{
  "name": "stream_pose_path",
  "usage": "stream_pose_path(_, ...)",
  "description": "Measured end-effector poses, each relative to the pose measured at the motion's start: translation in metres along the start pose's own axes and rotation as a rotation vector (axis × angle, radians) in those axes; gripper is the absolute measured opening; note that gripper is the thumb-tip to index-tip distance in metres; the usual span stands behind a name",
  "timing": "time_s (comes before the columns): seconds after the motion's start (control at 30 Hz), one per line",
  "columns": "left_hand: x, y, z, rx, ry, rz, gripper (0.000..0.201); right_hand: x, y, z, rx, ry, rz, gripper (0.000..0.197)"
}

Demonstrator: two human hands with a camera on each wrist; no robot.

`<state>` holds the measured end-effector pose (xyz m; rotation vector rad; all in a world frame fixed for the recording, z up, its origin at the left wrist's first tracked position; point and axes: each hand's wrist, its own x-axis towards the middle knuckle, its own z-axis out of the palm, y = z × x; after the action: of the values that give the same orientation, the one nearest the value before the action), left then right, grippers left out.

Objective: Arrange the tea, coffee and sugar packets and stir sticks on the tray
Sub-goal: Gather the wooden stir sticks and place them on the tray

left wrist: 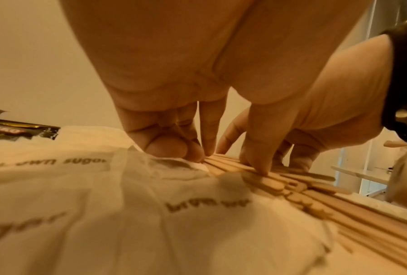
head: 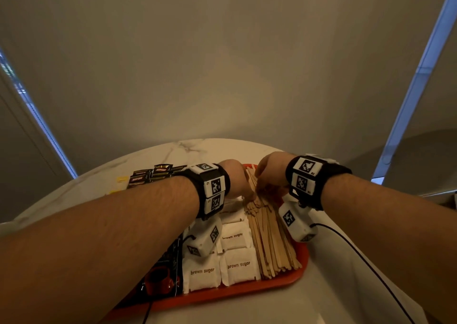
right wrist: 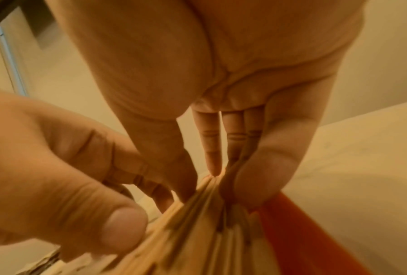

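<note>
stir sticks (head: 272,244) right of sugar packets (head: 236,252) — both on tray (head: 247,291)

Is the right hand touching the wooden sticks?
Touching. The right wrist view shows the right hand with its fingertips pressed onto the far ends of the wooden sticks.

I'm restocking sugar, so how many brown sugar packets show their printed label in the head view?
3. One brown sugar packet lies front left on the tray, one beside it, one behind that. More white packets lie partly hidden under the left wrist.
</note>
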<state>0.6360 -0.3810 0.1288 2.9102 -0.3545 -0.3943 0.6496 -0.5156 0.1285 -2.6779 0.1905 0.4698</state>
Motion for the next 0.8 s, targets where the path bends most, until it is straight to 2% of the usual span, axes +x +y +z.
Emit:
stream_pose_path(0.23, 0.003, -0.006, -0.005, -0.225, -0.018, -0.032, 0.051, 0.01, 0.012, -0.004, 0.054, 0.051, 0.0, 0.031)
stream_pose_path(0.37, 0.004, -0.003, -0.001, -0.19, -0.074, -0.01, 0.059, 0.007, 0.011, -0.002, 0.054, 0.014, 0.008, 0.033)
stream_pose_path(0.47, 0.005, -0.001, 0.002, -0.163, -0.058, 0.003, 0.063, 0.008, 0.01, -0.002, 0.144, 0.036, -0.002, 0.024)
stream_pose_path(0.6, 0.005, 0.002, 0.004, -0.21, -0.042, 0.04, 0.073, 0.006, 0.008, 0.0, 0.049, 0.06, 0.014, 0.028)
stream_pose_path(0.7, 0.005, 0.004, 0.005, -0.177, -0.037, 0.048, 0.066, 0.001, 0.008, 0.0, 0.039, 0.028, -0.001, 0.028)
stream_pose_path(0.8, 0.003, 0.005, 0.004, -0.178, -0.029, 0.044, 0.058, -0.007, 0.01, -0.005, 0.199, 0.041, -0.005, 0.02)
